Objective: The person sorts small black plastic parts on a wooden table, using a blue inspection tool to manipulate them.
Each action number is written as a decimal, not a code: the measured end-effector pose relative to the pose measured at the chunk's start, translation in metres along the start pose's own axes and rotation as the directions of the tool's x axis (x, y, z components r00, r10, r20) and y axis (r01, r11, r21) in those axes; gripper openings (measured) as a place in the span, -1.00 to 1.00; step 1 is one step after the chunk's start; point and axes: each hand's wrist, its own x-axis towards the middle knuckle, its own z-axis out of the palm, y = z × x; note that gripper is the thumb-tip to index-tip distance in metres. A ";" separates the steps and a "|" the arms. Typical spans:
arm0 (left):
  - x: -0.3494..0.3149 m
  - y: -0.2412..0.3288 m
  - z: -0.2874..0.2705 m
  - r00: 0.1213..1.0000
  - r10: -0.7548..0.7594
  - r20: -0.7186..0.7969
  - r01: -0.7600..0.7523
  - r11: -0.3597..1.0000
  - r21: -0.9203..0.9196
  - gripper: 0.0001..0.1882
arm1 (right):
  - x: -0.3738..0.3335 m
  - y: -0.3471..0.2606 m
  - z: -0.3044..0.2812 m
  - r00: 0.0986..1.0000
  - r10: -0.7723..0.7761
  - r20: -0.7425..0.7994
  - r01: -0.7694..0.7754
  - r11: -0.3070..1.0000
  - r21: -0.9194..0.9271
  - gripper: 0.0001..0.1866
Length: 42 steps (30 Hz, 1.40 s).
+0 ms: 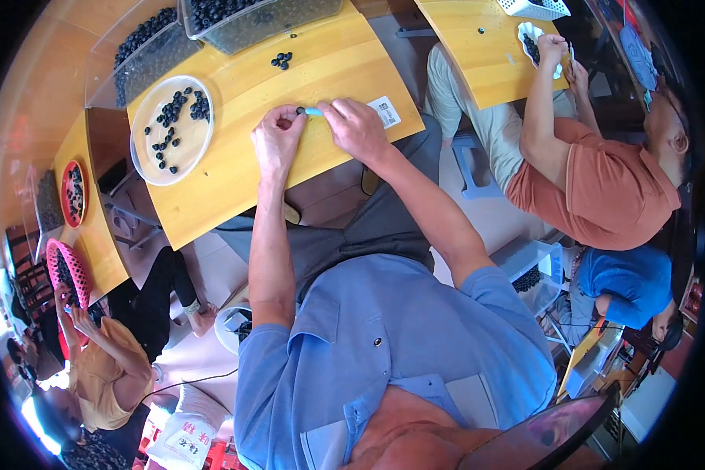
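Observation:
Over the wooden table [235, 188], my left hand [276, 142] pinches a small dark round piece [301, 110] between thumb and fingertips. My right hand [356, 129] is closed on a thin tool with a teal handle [313, 111], whose end meets the dark piece; its tip is too small to make out. Left of my hands lies a round whitish plate [192, 150] with many similar dark pieces [170, 113] scattered on it. Beyond my hands, a few more dark pieces [282, 59] sit together on the wood.
Clear plastic bins [270, 27] full of dark pieces stand at the far left. A white printed card [385, 111] lies by the table's right edge. Co-workers sit at neighbouring tables: one in a rust shirt [619, 188], one in an orange shirt [113, 364], another in blue [627, 282].

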 end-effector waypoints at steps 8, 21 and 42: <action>-0.002 -0.002 0.000 1.000 -0.016 0.004 0.017 0.999 -0.048 -0.76 | 0.000 -0.001 -0.002 1.000 0.007 0.020 -0.007 1.000 -0.015 -0.72; 0.002 -0.014 -0.058 0.913 0.203 -0.354 -0.221 0.975 -0.010 -0.81 | 0.003 -0.002 0.000 0.998 0.065 -0.003 -0.065 0.997 -0.037 -0.72; 0.105 0.008 -0.016 0.804 0.519 0.291 -0.595 0.690 0.412 -0.69 | 0.005 -0.002 0.001 0.997 0.060 -0.044 -0.063 0.996 -0.066 -0.77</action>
